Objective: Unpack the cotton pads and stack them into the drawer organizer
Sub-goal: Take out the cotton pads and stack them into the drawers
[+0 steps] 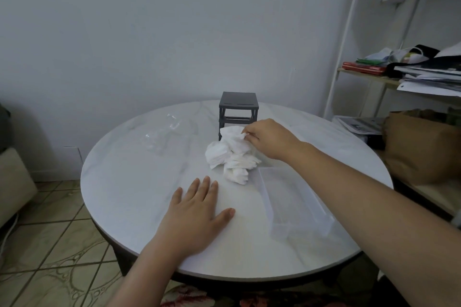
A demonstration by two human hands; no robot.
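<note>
**A:** The left grip (pixel 197 209) lies flat and spread on the worktop (pixel 129 182), holding nothing. The right grip (pixel 264 137) is pinched shut on the top of the cotton pads (pixel 232 154). What worries you?

**B:** Start nearest. The clear drawer organizer (pixel 294 202) sits just on the near side of the right grip, under that forearm, and it looks empty. It seems light, so a sweep of the arm back toward it could nudge it or tip it toward the worktop's near edge.

**A:** And the pads themselves?

**B:** They lie in a loose, slumped heap directly below and to the near-left of the right grip, touching the organizer's far end. The pinch looks to catch only a few top layers. Lifted like that, the rest would likely peel off and scatter, and they wouldn't stack squarely.

**A:** The left grip is well apart from the heap.

**B:** Yes, so nothing steadies it. Farther out, the dark rack (pixel 238 112) stands just beyond the right grip; a lifted knuckle might knock it. Far left, the clear wrapper (pixel 162 137) lies loose and could slide off.
</note>
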